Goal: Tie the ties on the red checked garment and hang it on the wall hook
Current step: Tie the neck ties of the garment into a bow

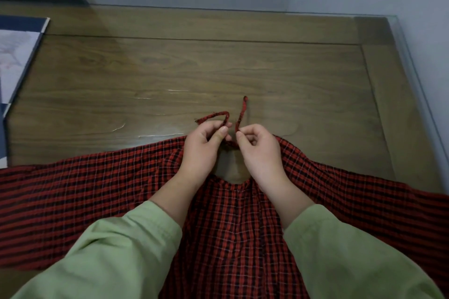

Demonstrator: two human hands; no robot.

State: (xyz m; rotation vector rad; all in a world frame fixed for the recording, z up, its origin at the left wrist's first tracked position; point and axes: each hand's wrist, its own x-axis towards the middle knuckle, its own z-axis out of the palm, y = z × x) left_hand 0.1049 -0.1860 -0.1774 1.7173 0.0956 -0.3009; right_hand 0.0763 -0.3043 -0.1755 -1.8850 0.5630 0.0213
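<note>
Where the brown wooden table (218, 65) meets the grey walls, a sheet of glass covers its top, and the red checked garment (233, 226) lies spread across its near half, reaching from the left edge of the view to the right. The cloth is red with dark stripes and thin pale lines that cross into small squares, and it looks slightly crinkled. A rounded neck opening sits at its far edge, in the middle, with bare table showing through it. Two forearms in light green sleeves (116, 247) rest over the fabric. At the far left of the table lies a dark blue book or folder (17, 56) with a pale picture on its cover; any writing on it is too blurred to read.

The left hand (202, 150) is closed, thumb pressed against forefinger, pinching the left tie (216, 116), a narrow cord of the same checked cloth that bends into a loop just beyond the knuckles and points left with a frayed end. The right hand (260, 150) pinches the right tie (243, 111) between thumb and forefinger, the other fingers curled in; this cord rises straight away from the grip toward the far side of the table. Both hands sit just past the neck opening, close together but apart, and the two cords meet low between them.
</note>
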